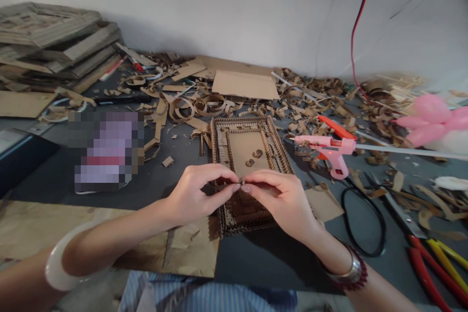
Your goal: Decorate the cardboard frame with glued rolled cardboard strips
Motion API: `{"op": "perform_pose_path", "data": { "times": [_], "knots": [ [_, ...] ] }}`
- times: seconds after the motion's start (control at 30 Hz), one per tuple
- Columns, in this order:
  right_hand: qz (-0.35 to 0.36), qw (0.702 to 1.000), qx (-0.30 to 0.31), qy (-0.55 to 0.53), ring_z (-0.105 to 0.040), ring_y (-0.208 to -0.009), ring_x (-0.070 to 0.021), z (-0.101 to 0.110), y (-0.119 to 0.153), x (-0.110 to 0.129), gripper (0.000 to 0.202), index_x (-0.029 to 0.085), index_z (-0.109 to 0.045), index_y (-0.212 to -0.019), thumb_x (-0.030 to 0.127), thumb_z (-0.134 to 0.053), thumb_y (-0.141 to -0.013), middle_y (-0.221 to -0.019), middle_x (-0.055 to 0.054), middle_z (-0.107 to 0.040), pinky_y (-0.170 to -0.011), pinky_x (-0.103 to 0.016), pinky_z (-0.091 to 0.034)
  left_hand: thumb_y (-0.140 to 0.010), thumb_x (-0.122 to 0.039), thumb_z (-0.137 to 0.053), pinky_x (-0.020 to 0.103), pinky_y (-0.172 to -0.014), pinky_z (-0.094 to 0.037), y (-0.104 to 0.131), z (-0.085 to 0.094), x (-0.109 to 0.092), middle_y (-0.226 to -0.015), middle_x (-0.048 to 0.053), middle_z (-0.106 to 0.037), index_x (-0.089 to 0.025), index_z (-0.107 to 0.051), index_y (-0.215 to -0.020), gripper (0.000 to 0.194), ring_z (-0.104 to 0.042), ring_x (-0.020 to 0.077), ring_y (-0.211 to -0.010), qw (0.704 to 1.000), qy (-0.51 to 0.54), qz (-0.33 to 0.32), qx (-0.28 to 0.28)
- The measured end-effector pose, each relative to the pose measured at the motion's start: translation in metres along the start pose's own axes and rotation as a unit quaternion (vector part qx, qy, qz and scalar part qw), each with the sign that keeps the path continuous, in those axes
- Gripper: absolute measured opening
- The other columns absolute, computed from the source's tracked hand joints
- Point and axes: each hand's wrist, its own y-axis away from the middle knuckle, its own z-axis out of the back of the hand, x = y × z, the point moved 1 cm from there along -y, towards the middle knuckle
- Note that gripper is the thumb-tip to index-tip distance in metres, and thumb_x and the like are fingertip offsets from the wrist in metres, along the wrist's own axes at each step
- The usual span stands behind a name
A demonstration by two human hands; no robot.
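Observation:
My left hand (199, 190) and my right hand (280, 200) meet fingertip to fingertip, both pinching a tiny piece of corrugated cardboard (242, 181) that the fingers mostly cover. Beneath them lies a rectangular cardboard frame (215, 148) with raised borders of corrugated strips, its near part partly hidden by my hands. Two small rolled cardboard coils (258, 153) rest on the flat panel inside it, just beyond my fingertips. To the right of the frame is a pink hot glue gun (331, 148) with a glue stick in its back, its nozzle turned towards the frame.
Cardboard scraps (310, 92) cover the back of the dark table. Red-handled scissors (409, 224) and yellow handles lie at the right, near a looped black cable (380, 248). Stacked frames (54, 39) stand at the back left. A blurred-out purple object (109, 151) lies left.

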Motion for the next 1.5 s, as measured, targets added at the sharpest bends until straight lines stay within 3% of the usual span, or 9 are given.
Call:
{"op": "perform_pose_path", "data": {
  "times": [0.17,0.37,0.67,1.1,1.27,1.5],
  "knots": [
    [0.009,1.000,-0.019,0.010,-0.062,-0.064,-0.0109,-0.0002,0.0009,0.0002,0.005,0.021,-0.066,-0.073,0.017,-0.062,-0.073,-0.071,0.001,-0.068,-0.060,-0.020,-0.052,-0.076,-0.009,-0.055,0.018,-0.056,-0.049,-0.0007,-0.0002,-0.0020,-0.069,0.004,-0.067,-0.013,-0.063,-0.079,0.009,-0.061,0.0104,-0.059,1.000,0.007,0.002,0.006],
    [0.021,0.999,-0.037,0.023,-0.061,-0.063,-0.0108,0.0001,0.0022,0.0007,0.005,0.019,-0.063,-0.069,0.015,-0.062,-0.071,-0.069,0.000,-0.066,-0.058,-0.020,-0.051,-0.073,-0.007,-0.060,0.019,-0.059,-0.052,0.0004,-0.0026,-0.0010,-0.070,0.006,-0.069,-0.012,-0.066,-0.077,0.009,-0.065,0.0126,-0.063,0.999,0.027,-0.029,-0.031],
    [0.009,0.999,-0.033,0.016,-0.061,-0.062,-0.0116,-0.0005,0.0016,-0.0005,0.008,0.020,-0.060,-0.064,0.014,-0.062,-0.068,-0.066,0.000,-0.065,-0.058,-0.022,-0.050,-0.071,-0.004,-0.061,0.019,-0.057,-0.054,-0.0011,-0.0029,-0.0027,-0.070,0.008,-0.070,-0.012,-0.067,-0.076,0.011,-0.066,0.0131,-0.062,0.997,0.049,-0.047,-0.042],
    [-0.030,0.999,-0.026,0.015,-0.058,-0.057,-0.0103,-0.0021,0.0023,-0.0017,0.010,0.019,-0.056,-0.062,0.015,-0.065,-0.066,-0.062,0.002,-0.061,-0.055,-0.021,-0.048,-0.074,-0.004,-0.053,0.022,-0.062,-0.054,-0.0008,0.0005,-0.0033,-0.081,0.009,-0.066,-0.013,-0.069,-0.088,0.023,-0.063,0.0125,-0.068,0.998,0.050,-0.027,0.018],
    [-0.032,0.999,-0.014,0.001,-0.062,-0.061,-0.0119,-0.0020,0.0017,-0.0011,0.013,0.021,-0.065,-0.079,0.016,-0.064,-0.068,-0.070,0.001,-0.067,-0.059,-0.022,-0.052,-0.076,-0.002,-0.052,0.020,-0.063,-0.054,-0.0015,0.0001,-0.0034,-0.081,0.009,-0.067,-0.014,-0.069,-0.089,0.024,-0.064,0.0118,-0.069,0.997,0.072,-0.024,0.017],
    [-0.016,0.999,-0.023,0.047,-0.061,-0.054,-0.0114,-0.0023,0.0016,-0.0009,0.004,0.020,-0.065,-0.064,0.017,-0.067,-0.066,-0.062,0.001,-0.067,-0.051,-0.021,-0.049,-0.076,-0.005,-0.053,0.021,-0.060,-0.054,-0.0017,-0.0004,-0.0009,-0.076,0.008,-0.070,-0.014,-0.068,-0.087,0.021,-0.065,0.0129,-0.066,0.996,0.084,-0.007,0.028]
  ]
}}
